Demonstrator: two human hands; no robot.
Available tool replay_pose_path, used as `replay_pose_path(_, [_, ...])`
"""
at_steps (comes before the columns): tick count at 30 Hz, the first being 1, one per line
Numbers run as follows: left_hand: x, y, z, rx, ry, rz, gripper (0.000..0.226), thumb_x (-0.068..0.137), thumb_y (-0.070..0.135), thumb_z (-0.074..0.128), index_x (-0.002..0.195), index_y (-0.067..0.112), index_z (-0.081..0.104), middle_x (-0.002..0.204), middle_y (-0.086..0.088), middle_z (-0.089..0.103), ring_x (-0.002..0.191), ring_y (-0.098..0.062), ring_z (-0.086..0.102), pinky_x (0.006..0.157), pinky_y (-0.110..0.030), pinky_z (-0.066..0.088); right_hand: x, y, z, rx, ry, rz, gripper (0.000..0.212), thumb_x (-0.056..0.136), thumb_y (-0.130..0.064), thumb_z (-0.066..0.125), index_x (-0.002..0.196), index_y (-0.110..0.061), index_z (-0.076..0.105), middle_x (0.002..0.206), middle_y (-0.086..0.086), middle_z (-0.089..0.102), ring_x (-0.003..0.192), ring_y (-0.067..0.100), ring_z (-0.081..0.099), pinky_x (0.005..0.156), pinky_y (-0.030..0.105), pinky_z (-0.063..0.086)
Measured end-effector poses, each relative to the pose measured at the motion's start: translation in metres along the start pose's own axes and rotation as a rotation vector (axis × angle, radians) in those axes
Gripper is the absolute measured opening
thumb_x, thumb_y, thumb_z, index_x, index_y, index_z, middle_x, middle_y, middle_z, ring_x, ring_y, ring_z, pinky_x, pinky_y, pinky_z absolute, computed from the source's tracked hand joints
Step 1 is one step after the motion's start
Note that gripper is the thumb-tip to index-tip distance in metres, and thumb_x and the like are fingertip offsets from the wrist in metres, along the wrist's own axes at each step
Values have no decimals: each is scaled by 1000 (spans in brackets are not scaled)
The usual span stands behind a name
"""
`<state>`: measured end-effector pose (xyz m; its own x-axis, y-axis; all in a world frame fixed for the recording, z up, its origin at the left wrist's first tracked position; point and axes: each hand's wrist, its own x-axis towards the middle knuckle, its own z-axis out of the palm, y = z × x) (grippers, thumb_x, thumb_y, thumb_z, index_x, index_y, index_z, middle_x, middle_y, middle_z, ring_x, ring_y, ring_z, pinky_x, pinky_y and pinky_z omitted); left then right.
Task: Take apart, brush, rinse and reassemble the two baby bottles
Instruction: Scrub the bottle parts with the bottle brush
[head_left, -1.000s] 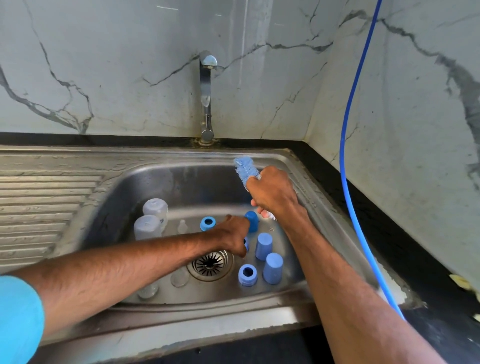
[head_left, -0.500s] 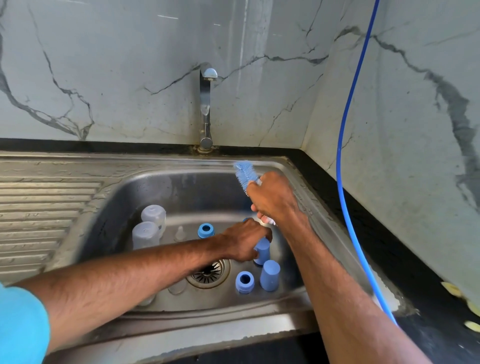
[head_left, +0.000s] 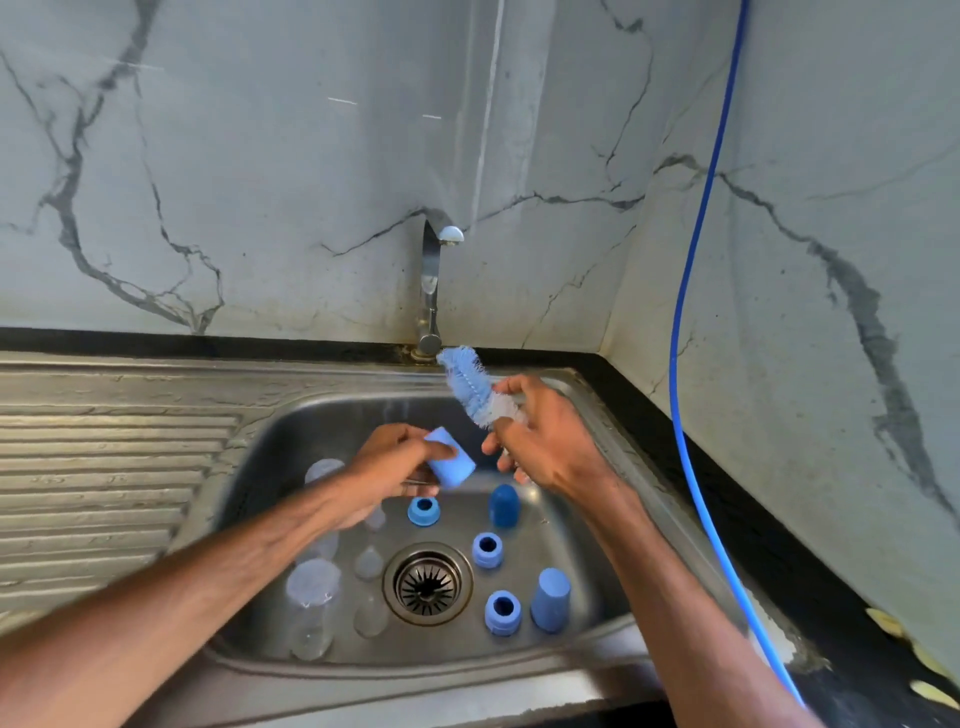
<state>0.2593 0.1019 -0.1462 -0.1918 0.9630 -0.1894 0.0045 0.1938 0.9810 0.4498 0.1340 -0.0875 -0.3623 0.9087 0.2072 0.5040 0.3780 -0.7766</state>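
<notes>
My left hand (head_left: 387, 462) holds a light blue bottle cap (head_left: 450, 464) above the steel sink (head_left: 597, 410). Just to its right, my right hand (head_left: 545, 441) grips a blue and white bottle brush (head_left: 467, 387), bristles pointing up and to the left. On the sink floor lie two clear bottles (head_left: 311, 603), clear teats (head_left: 369, 564), three blue screw rings (head_left: 487, 549), a dark blue cap (head_left: 504, 505) and another light blue cap (head_left: 550, 598). My left forearm covers part of the far bottle.
A chrome tap (head_left: 431, 291) stands at the back of the sink, with no water running. The drain strainer (head_left: 427, 583) sits mid-basin. A ribbed draining board (head_left: 104, 467) lies to the left. A blue hose (head_left: 691, 322) hangs down the right wall over the black counter (head_left: 779, 545).
My left hand picked a light blue cap off the sink floor and lifted it up beside the brush. My right hand stayed raised with the brush.
</notes>
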Motion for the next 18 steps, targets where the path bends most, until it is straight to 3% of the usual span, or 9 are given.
replay_pose_path(2, [0,4,-15,-182,57,-47,33,91,22,74,115,1,66,90,-20,77,72,-24,73,67,-33,61,-2,-2,2,-74,-24,-24,41,87,-9,64,122,-28,57,104,-1,73,60,11,74,48,21,53])
replay_pose_path(4, [3,7,-30,-338,97,-59,31,96,25,68,116,2,64,95,-22,75,75,-24,70,62,-30,58,-3,-3,8,-176,-47,-69,41,92,-11,67,125,-34,58,117,-10,67,76,10,76,64,29,62])
replay_pose_path(6, [8,8,-41,-456,131,-63,31,99,25,63,120,2,63,101,-22,71,82,-25,68,66,-30,56,-6,-5,15,-247,-53,-126,43,93,-16,68,126,-40,59,114,-21,63,92,8,73,81,39,64])
replay_pose_path(11, [13,3,-60,-732,165,-109,29,101,29,61,115,3,64,103,-20,72,90,-25,70,68,-31,59,-11,-11,22,-372,-58,-221,41,92,-20,71,123,-46,63,109,-27,57,107,2,60,91,38,59])
replay_pose_path(15, [14,1,-63,-688,136,-53,28,96,28,68,111,5,65,98,-19,76,86,-26,74,72,-34,62,-14,-14,23,-456,-1,-232,42,93,-18,69,128,-41,66,119,-24,68,106,3,65,93,36,58])
replay_pose_path(18, [12,3,-47,-600,73,-16,39,87,26,79,116,3,65,100,-19,75,83,-24,75,72,-33,63,-15,-14,25,-555,31,-233,44,92,-18,68,130,-39,67,124,-17,71,113,12,66,95,35,55])
